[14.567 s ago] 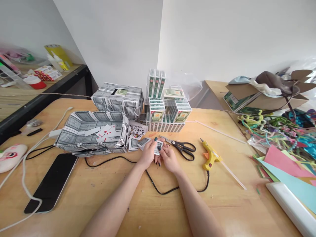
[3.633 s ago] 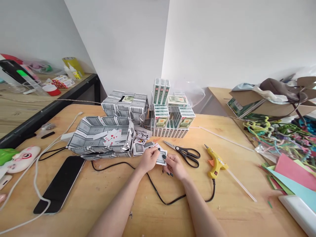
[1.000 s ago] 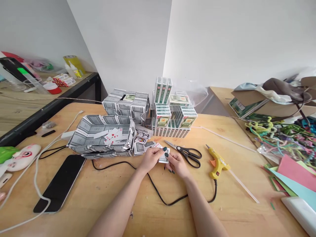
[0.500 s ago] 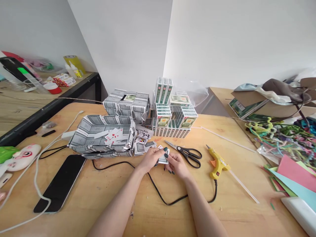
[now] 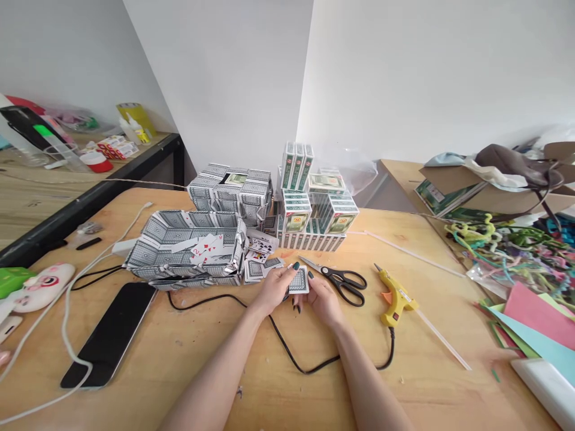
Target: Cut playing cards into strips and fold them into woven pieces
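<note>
Between my two hands is a playing card point(image 5: 298, 281), its grey patterned back facing up; whether more cards lie under it I cannot tell. My left hand point(image 5: 275, 288) pinches its left side, thumb on top. At its right side, my right hand point(image 5: 322, 297) grips the edge between thumb and fingers. Black-handled scissors point(image 5: 345, 281) lie just beyond my right hand. Loose playing cards point(image 5: 263, 267) are spread past my left hand. An open box built from folded cards point(image 5: 148, 246) stands to the left with loose cards inside, and another card-built box point(image 5: 242, 191) sits behind it.
Stacked card packs point(image 5: 312, 240) stand at the back centre. A yellow glue gun point(image 5: 398, 297) lies to the right, its black cord point(image 5: 287, 350) crossing the table below my hands. A phone point(image 5: 112, 335) lies at left; coloured paper point(image 5: 539, 317) and pipe cleaners point(image 5: 516, 245) are far right.
The card has turned flatter and shows more of its back. Both thumbs have shifted on it, the left one slightly up and left. Other things stay in place.
</note>
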The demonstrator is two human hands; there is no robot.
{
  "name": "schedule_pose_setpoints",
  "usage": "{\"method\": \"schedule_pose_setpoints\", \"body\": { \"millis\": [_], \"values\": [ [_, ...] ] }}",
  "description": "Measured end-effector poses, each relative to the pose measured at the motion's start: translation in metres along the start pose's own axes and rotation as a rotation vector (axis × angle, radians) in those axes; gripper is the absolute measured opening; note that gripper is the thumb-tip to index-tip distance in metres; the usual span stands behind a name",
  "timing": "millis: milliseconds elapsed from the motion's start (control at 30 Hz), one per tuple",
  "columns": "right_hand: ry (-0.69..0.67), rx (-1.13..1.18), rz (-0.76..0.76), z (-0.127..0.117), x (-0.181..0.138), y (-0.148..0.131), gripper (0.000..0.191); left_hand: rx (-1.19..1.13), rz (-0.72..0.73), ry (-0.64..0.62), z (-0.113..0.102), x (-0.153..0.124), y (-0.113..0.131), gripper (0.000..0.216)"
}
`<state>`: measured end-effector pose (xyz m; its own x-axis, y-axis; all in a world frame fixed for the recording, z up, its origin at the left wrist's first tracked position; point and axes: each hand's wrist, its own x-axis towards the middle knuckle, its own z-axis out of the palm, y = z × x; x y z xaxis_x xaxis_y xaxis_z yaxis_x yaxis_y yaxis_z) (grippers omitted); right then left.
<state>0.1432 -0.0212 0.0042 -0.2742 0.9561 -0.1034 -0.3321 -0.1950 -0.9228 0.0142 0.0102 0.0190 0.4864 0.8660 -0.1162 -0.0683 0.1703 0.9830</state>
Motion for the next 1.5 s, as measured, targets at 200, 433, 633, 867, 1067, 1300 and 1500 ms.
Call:
{"method": "schedule_pose_setpoints", "body": {
  "millis": [200, 433, 633, 867, 1067, 1300, 1500],
  "values": [
    [-0.066, 0.117, 0.03, 0.001, 0.0, -0.001, 0.033, 0.228, 0.192, 0.308, -0.001, 0.001, -0.006, 0.036],
    [-0.028, 0.109, -0.034, 0.004, 0.0, 0.001, 0.029, 0.043, 0.154, 0.314, 0.003, 0.002, -0.014, 0.036],
    [-0.052, 0.098, -0.071, 0.002, 0.0, 0.004, 0.028, 0.053, 0.21, 0.302, 0.009, 0.002, -0.013, 0.037],
    [0.03, 0.088, -0.121, 0.001, 0.002, 0.004, 0.023, -0.103, 0.081, 0.118, 0.008, 0.0, -0.003, 0.038],
    [0.028, 0.077, -0.127, 0.003, 0.0, -0.001, 0.022, -0.246, 0.055, 0.004, 0.0, -0.003, 0.004, 0.034],
    [0.074, 0.216, -0.134, 0.002, 0.001, -0.005, 0.024, -0.471, 0.022, 0.091, -0.002, 0.004, -0.008, 0.034],
    [0.213, 0.267, -0.122, -0.004, 0.004, -0.003, 0.017, -0.443, 0.022, 0.312, -0.005, 0.012, -0.018, 0.03]
  ]
}}
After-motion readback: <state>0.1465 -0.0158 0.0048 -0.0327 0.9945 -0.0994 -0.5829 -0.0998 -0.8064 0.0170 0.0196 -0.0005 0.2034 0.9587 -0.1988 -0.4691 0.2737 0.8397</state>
